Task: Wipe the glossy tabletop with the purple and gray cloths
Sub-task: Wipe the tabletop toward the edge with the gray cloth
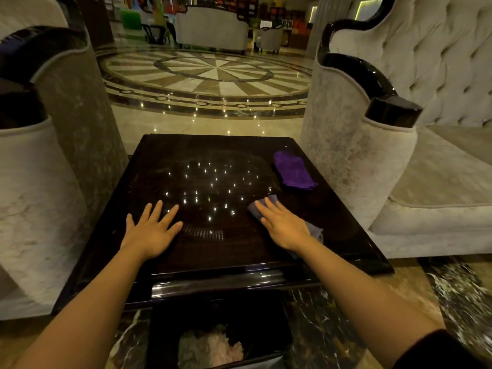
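Note:
A dark glossy square tabletop [202, 161] fills the middle of the view and mirrors small ceiling lights. The purple cloth [292, 170] lies bunched near the table's far right edge, untouched. My right hand [283, 225] lies flat, fingers together, pressing the gray cloth [269, 203] onto the near right part of the table; cloth ends stick out beyond my fingertips and by my wrist. My left hand [153, 231] rests flat on the bare tabletop at the near left, fingers spread, holding nothing.
A pale upholstered sofa [426, 161] stands close on the right, and an armchair arm [34, 187] on the left. A black bin [165, 323] with crumpled waste sits on the floor under the table's near edge. Polished patterned marble floor [213, 75] lies beyond.

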The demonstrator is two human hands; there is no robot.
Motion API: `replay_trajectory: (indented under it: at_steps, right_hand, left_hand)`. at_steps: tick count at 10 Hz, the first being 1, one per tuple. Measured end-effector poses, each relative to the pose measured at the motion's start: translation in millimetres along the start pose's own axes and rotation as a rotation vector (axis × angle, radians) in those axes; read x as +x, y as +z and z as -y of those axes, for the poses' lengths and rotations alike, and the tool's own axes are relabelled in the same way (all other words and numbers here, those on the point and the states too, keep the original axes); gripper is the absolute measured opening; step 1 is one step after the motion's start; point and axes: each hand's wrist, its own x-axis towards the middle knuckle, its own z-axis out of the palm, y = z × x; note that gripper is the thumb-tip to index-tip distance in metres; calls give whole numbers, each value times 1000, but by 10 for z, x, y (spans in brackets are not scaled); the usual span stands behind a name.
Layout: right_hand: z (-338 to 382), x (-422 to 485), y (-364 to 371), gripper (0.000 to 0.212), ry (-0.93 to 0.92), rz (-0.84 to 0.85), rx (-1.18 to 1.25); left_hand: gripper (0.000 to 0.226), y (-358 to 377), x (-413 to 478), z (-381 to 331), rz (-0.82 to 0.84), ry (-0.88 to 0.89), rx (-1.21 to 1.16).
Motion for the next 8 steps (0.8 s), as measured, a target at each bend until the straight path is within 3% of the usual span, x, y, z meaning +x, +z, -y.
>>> replay_trajectory:
  at_steps: [5, 8]
  right_hand:
    - [900, -431, 321, 49, -434, 2, -60]
    - [946, -455, 201, 41, -568, -134, 288]
  left_hand:
    - [57, 32, 35, 6, -10, -10, -10]
    - [57, 10, 18, -5, -7, -2, -13]
